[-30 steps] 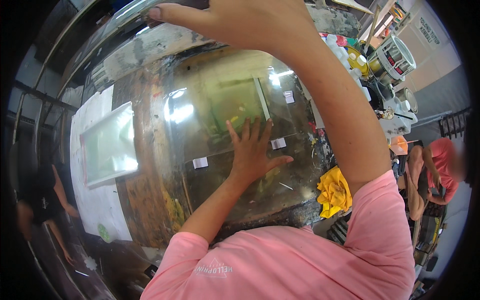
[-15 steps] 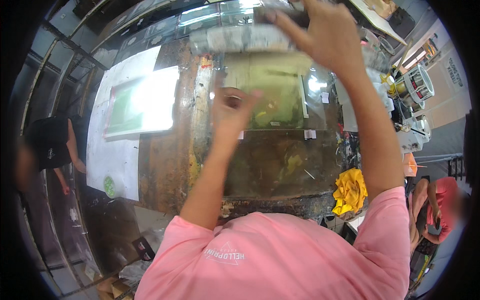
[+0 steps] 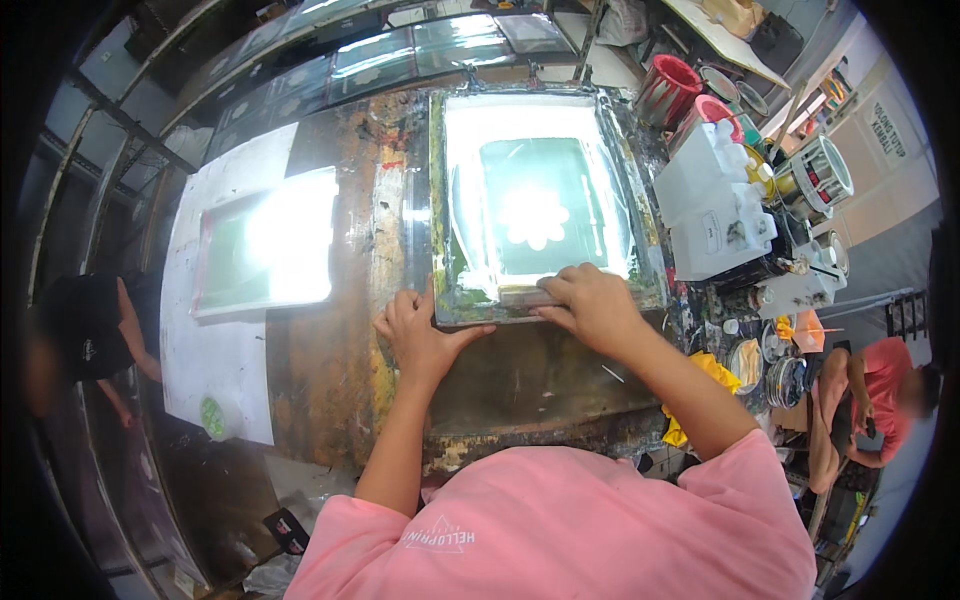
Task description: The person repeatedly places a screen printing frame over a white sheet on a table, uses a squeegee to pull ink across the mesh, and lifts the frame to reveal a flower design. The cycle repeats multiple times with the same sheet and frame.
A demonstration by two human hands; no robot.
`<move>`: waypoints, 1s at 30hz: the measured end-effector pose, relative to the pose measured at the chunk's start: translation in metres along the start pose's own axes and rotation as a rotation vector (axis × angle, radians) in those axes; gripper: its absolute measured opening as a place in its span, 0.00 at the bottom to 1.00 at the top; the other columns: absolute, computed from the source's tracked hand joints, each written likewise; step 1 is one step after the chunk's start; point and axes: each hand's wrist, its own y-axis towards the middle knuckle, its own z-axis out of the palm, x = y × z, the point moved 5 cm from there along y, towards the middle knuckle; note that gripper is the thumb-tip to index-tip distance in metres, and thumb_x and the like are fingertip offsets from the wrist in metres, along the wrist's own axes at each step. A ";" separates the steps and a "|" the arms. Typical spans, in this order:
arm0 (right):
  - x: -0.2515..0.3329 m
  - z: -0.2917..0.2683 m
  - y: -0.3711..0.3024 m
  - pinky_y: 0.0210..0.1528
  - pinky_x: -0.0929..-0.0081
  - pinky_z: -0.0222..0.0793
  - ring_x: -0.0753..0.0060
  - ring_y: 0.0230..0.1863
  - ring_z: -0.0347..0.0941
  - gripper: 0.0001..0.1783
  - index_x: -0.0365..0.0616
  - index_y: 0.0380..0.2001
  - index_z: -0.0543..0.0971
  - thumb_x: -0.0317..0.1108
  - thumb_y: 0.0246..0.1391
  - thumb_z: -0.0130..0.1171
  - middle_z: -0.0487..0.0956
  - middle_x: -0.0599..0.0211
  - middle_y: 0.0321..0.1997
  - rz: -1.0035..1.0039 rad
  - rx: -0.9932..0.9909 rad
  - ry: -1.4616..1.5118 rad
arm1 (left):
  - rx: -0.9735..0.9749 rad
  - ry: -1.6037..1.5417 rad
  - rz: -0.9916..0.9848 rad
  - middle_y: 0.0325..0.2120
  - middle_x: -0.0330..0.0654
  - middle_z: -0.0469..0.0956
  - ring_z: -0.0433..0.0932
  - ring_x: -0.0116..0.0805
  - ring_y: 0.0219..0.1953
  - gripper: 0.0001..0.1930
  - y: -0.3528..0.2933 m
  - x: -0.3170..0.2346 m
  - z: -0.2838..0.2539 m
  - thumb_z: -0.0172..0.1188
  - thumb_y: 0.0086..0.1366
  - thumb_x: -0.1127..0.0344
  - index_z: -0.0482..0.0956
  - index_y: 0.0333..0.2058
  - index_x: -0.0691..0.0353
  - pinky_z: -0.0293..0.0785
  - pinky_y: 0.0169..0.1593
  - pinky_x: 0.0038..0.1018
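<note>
A framed printing screen (image 3: 540,200) with green mesh and a pale flower shape lies flat on the stained work table (image 3: 330,330). My left hand (image 3: 420,335) rests at the frame's near-left corner, thumb along its edge. My right hand (image 3: 590,305) presses down on a squeegee handle (image 3: 525,295) at the screen's near edge, fingers curled over it.
A second screen (image 3: 265,245) lies on white paper (image 3: 215,350) to the left. Red ink tubs (image 3: 670,90), a white box (image 3: 715,205) and tins crowd the right side. A yellow rag (image 3: 710,380) hangs at the table edge. One person sits at the right (image 3: 875,390), another at the left (image 3: 85,335).
The screen frame has swung down from raised to flat on the table. My right hand came down from the top of the frame to the squeegee; my left moved to the near corner.
</note>
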 end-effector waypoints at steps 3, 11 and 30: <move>-0.002 0.013 0.002 0.44 0.58 0.80 0.55 0.44 0.81 0.24 0.48 0.52 0.84 0.49 0.57 0.72 0.84 0.65 0.45 -0.089 -0.136 -0.090 | 0.054 -0.029 -0.034 0.43 0.40 0.74 0.72 0.42 0.52 0.53 -0.001 0.004 0.005 0.82 0.32 0.26 0.87 0.55 0.56 0.58 0.61 0.44; -0.096 0.008 0.162 0.43 0.55 0.80 0.53 0.44 0.82 0.19 0.53 0.45 0.85 0.55 0.64 0.65 0.83 0.64 0.41 -0.091 -0.288 -0.210 | 0.050 -0.090 0.013 0.41 0.39 0.74 0.71 0.40 0.49 0.59 0.000 0.006 0.002 0.82 0.33 0.27 0.83 0.63 0.56 0.56 0.59 0.42; -0.027 -0.006 0.052 0.42 0.52 0.80 0.52 0.44 0.81 0.20 0.51 0.45 0.80 0.55 0.66 0.63 0.80 0.61 0.40 -0.031 -0.069 -0.215 | -0.068 -0.175 0.088 0.31 0.41 0.75 0.68 0.40 0.36 0.63 -0.010 0.014 0.012 0.78 0.45 0.26 0.72 0.70 0.68 0.60 0.51 0.39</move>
